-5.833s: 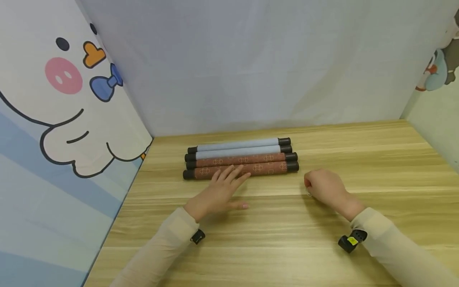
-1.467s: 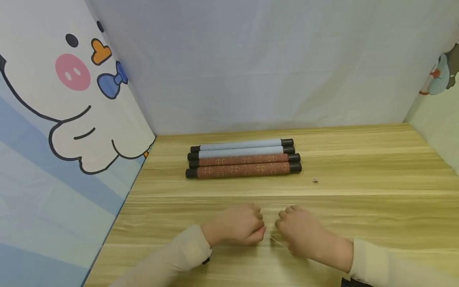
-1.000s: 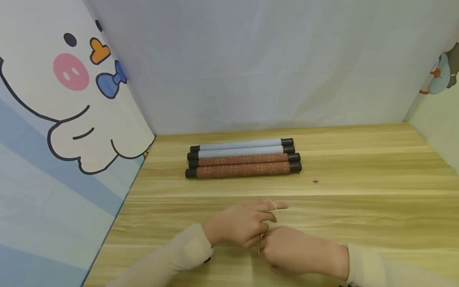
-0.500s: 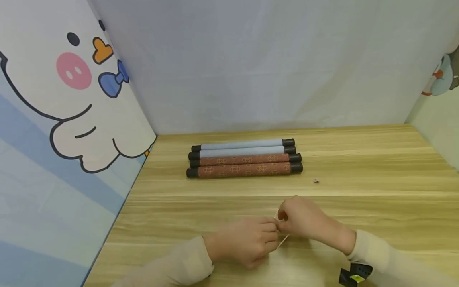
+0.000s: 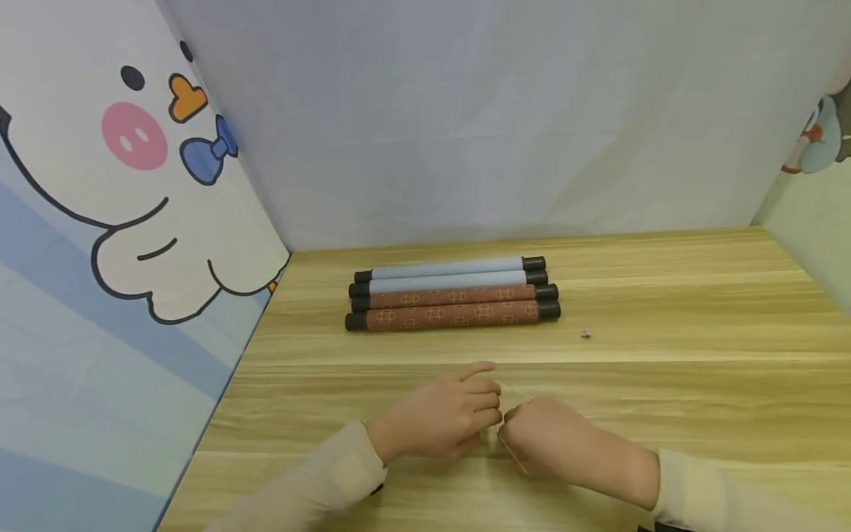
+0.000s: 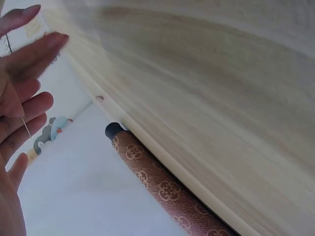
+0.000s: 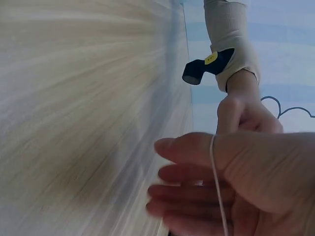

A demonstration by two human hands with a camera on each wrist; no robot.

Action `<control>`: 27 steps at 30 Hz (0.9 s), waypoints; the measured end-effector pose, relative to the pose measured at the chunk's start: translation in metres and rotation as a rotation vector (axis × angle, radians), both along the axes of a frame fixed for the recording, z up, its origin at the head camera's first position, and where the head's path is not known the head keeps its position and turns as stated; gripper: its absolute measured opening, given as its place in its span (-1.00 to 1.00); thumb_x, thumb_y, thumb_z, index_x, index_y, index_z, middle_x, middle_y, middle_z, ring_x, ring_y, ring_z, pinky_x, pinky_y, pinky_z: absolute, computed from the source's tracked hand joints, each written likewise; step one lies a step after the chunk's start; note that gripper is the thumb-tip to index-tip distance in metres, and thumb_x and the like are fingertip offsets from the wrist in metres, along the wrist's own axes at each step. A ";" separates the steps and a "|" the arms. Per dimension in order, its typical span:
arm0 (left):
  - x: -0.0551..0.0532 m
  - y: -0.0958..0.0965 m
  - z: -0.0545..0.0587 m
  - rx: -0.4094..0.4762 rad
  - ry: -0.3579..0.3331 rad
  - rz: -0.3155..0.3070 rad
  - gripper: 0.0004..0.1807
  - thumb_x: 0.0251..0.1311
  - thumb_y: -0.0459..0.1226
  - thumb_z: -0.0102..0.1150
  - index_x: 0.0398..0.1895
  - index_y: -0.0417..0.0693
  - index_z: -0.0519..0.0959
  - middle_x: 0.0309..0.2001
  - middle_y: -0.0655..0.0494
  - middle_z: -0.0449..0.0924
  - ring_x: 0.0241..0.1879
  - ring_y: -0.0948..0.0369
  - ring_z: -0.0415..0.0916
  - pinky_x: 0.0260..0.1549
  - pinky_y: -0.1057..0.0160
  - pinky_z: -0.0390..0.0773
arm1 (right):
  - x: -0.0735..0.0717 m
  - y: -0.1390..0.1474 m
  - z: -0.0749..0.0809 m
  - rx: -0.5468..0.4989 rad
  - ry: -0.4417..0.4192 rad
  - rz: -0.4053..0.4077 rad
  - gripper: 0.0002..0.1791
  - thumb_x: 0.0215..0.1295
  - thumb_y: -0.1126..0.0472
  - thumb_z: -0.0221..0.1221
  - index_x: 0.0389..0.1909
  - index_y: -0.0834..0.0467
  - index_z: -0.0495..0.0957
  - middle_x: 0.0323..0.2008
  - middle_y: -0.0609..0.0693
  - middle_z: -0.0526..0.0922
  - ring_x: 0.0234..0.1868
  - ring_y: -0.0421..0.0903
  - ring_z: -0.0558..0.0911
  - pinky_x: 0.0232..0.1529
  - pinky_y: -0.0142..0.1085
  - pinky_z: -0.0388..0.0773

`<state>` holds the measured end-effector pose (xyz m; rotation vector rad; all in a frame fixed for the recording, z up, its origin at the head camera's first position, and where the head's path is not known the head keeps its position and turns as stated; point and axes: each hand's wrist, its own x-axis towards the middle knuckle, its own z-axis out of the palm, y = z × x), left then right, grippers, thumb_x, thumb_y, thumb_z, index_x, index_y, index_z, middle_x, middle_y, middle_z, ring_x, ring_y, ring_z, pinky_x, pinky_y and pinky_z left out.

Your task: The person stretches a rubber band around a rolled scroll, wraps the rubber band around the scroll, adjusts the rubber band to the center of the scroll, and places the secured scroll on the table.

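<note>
White string [image 7: 217, 177] across right grip [image 5: 557, 437], loose-fingered | left grip [image 5: 447, 412]: relaxed, hold unclear | four rolls [image 5: 453, 298], scrap [image 5: 586, 334] beyond

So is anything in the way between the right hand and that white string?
No, nothing visible: the string lies across the right hand. The four rolls and a tiny object lie farther back on the table.

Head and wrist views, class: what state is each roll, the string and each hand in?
Two black-ended brown patterned fabric rolls: rolled up, side by side.
Two black-ended pale blue cylindrical rolls: rolled up, side by side.
Left hand: fingers loosely spread.
Right hand: fingers relaxed, blurred in its wrist view.
Thin white string: lies across the right hand, partly hidden.
</note>
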<state>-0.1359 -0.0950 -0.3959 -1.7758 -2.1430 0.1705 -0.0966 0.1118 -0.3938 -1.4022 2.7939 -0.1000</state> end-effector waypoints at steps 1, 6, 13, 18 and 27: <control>-0.001 -0.001 0.000 -0.001 -0.020 0.009 -0.74 0.04 -0.19 0.23 -0.14 0.13 0.63 -0.07 0.28 0.66 0.15 0.27 0.53 0.53 0.10 0.12 | 0.000 0.000 0.000 -0.005 0.047 0.067 -0.71 -0.08 0.18 0.42 -0.73 -0.04 0.47 -0.69 -0.26 0.39 -0.64 -0.37 0.17 -0.62 -0.53 0.21; -0.006 -0.004 -0.001 0.006 -0.062 0.013 -0.72 0.03 -0.18 0.26 -0.13 0.09 0.66 -0.05 0.27 0.69 0.18 0.27 0.54 0.53 0.13 0.13 | -0.005 0.003 0.000 -0.048 0.206 0.261 -0.79 -0.05 0.12 0.43 -0.64 -0.07 0.55 -0.55 -0.29 0.52 -0.54 -0.38 0.38 -0.52 -0.57 0.33; -0.006 -0.004 -0.003 0.008 -0.040 0.004 -0.69 0.07 -0.15 0.26 -0.07 0.09 0.67 -0.02 0.26 0.70 0.19 0.27 0.53 0.51 0.16 0.16 | -0.012 0.009 0.000 -0.016 0.142 0.159 -0.79 -0.05 0.00 0.45 -0.59 -0.08 0.59 -0.51 -0.25 0.59 -0.49 -0.32 0.48 -0.47 -0.49 0.46; -0.007 -0.005 -0.003 0.046 -0.062 0.009 -0.53 0.06 -0.15 0.25 0.11 0.02 0.62 0.14 0.20 0.65 0.25 0.23 0.49 0.48 0.19 0.23 | -0.019 0.013 0.001 -0.042 0.094 0.074 -0.71 -0.11 -0.05 0.48 -0.51 -0.05 0.57 -0.45 -0.21 0.59 -0.46 -0.30 0.53 -0.46 -0.44 0.49; -0.021 -0.012 -0.001 0.201 -0.228 0.065 -0.51 0.09 -0.33 0.15 0.17 -0.01 0.55 0.19 0.10 0.58 0.18 0.17 0.53 0.29 0.23 0.47 | -0.028 0.021 0.001 -0.066 0.051 -0.039 -0.59 -0.18 -0.08 0.51 -0.31 0.01 0.66 -0.37 -0.14 0.68 -0.42 -0.22 0.63 -0.40 -0.36 0.59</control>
